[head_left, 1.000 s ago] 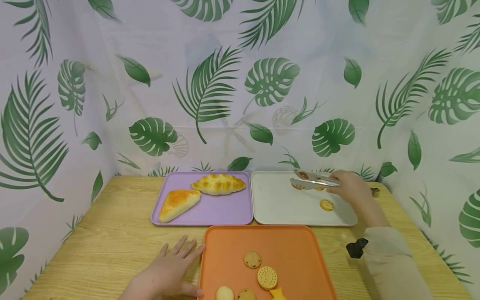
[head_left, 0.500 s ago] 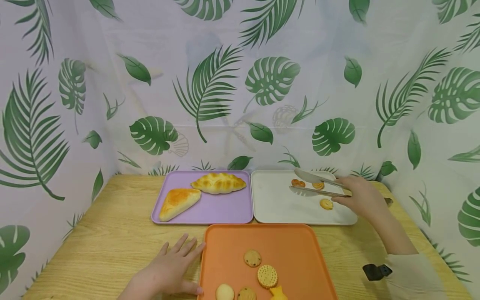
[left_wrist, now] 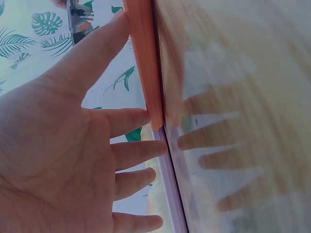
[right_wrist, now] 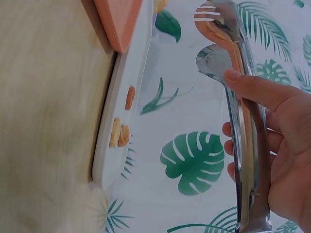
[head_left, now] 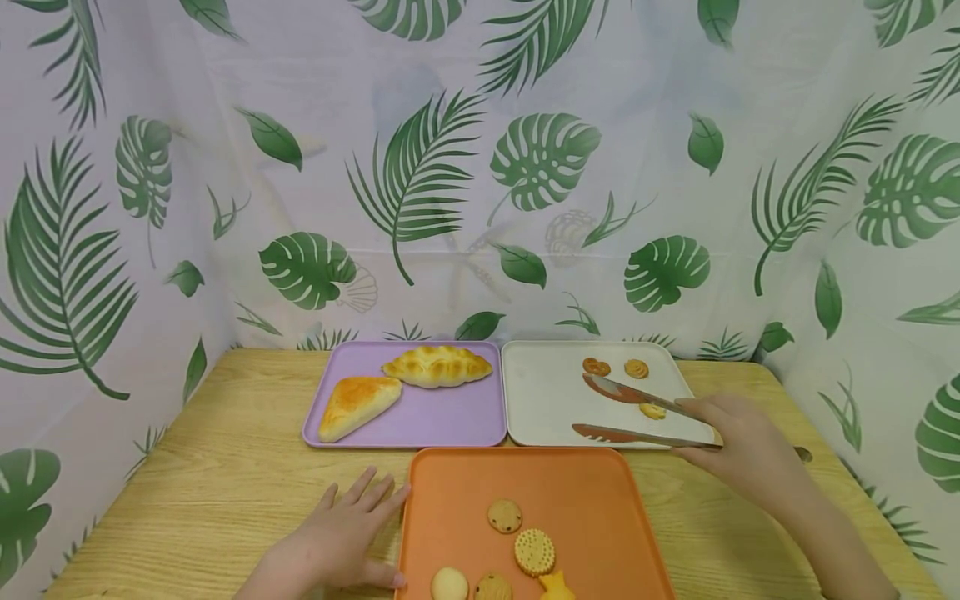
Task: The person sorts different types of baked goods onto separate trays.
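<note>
My right hand [head_left: 742, 442] grips a pair of metal tongs [head_left: 626, 390], their arms spread and nothing pinched between the tips. The tongs hang over the front part of the white tray [head_left: 547, 404]. On that tray lie a pretzel-shaped cookie [head_left: 596, 367], a round swirled cookie [head_left: 637, 368] and another cookie [head_left: 652, 411] partly hidden by the upper tong arm. With fingers spread, my left hand [head_left: 333, 533] rests at the left edge of the orange tray [head_left: 577, 479], thumb and forefinger touching its rim. Several cookies [head_left: 535, 552] and a yellow shaped piece [head_left: 557, 587] lie on the orange tray.
A purple tray [head_left: 435, 425] at the back left bears a triangular bread [head_left: 358, 407] and a braided bread [head_left: 437, 367]. It adjoins the white tray, behind the orange one. A leaf-print cloth [head_left: 465, 275] rises behind the wooden table [head_left: 225, 458].
My right hand has drawn the tongs toward me and downward from the back of the white tray, their arms spreading wider. The back cookies are uncovered. My left hand stays put.
</note>
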`<state>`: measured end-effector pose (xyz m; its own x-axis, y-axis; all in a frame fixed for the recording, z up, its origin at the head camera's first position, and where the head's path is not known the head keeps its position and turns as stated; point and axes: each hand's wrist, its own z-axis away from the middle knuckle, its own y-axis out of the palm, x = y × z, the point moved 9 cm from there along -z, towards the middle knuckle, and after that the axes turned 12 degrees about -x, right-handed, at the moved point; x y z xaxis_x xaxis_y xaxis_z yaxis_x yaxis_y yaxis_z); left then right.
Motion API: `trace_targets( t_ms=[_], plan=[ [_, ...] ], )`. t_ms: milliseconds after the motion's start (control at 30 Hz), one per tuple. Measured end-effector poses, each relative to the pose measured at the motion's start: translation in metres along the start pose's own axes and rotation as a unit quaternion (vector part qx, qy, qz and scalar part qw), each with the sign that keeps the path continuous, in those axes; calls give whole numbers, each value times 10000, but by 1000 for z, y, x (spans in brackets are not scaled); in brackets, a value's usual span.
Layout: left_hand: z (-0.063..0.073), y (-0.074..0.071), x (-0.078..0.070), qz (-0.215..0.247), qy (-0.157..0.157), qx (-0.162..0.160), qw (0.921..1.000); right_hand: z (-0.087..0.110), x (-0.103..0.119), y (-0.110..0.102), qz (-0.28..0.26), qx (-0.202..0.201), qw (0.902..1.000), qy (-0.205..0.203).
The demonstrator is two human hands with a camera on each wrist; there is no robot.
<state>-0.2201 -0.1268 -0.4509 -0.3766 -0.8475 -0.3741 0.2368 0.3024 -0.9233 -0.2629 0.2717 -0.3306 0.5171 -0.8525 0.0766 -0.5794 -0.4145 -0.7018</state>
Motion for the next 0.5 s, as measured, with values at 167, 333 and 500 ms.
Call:
trace_targets(
  t_ms=[167,333,500],
  plan=[
    [-1,-1,0,-55,22,-22,10000,17,22,-1,38,13,9998,-199],
    [-1,0,-1,-58,-3,-16,10000,29,44,1,-30,90,9994,-334],
    [-1,0,0,-58,-29,-5,10000,38,62,7,-215,294,9990,-254]
  ],
)
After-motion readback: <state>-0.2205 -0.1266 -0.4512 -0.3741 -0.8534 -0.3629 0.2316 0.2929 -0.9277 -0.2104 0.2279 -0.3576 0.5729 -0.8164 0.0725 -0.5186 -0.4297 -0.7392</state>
